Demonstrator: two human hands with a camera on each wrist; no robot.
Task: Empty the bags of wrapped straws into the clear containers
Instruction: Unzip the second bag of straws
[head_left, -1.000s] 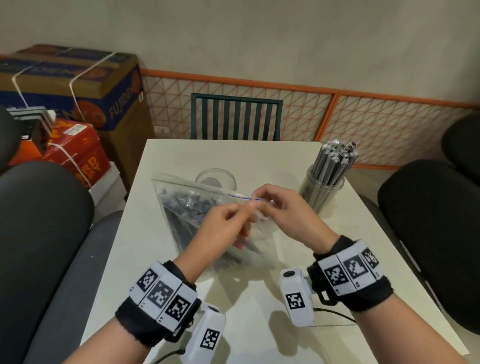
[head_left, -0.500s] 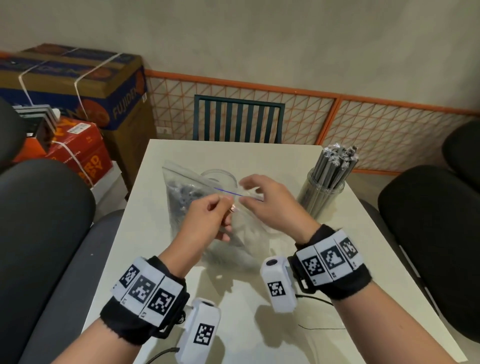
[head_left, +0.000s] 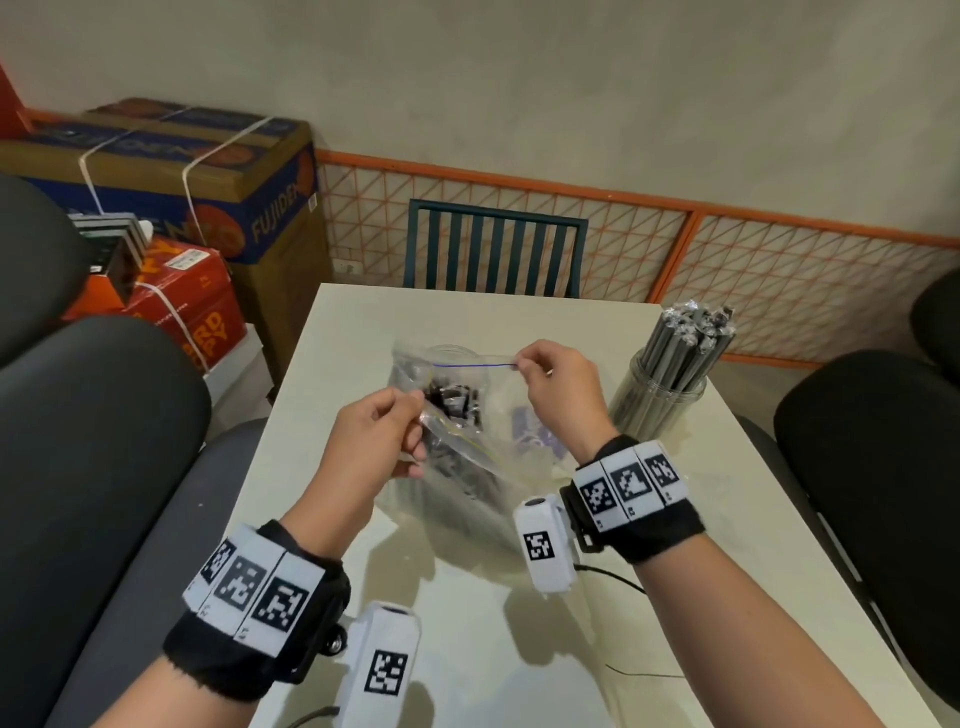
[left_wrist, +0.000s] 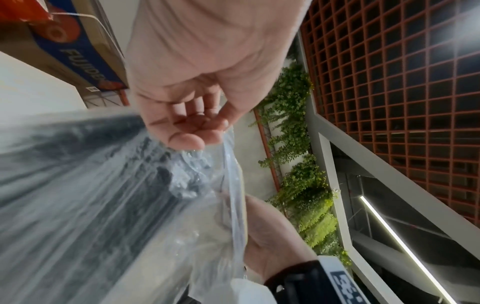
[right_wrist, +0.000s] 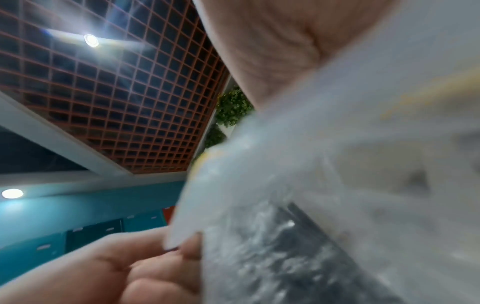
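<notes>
Zip bag (head_left: 457, 441) of wrapped straws (head_left: 452, 402) stood on the table (head_left: 571, 649), its mouth pulled apart; left hand (head_left: 376, 441) and right hand (head_left: 558, 384) each pinched a lip. Left-wrist view showed left hand (left_wrist: 197, 123) fingers curled pinching film. Right-wrist view, blurred, showed plastic against the palm (right_wrist: 272, 51).

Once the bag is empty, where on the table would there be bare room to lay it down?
Bare table shows along the far edge before the green chair, and at the near right corner. The middle is crowded: bag, empty container, full container.
</notes>
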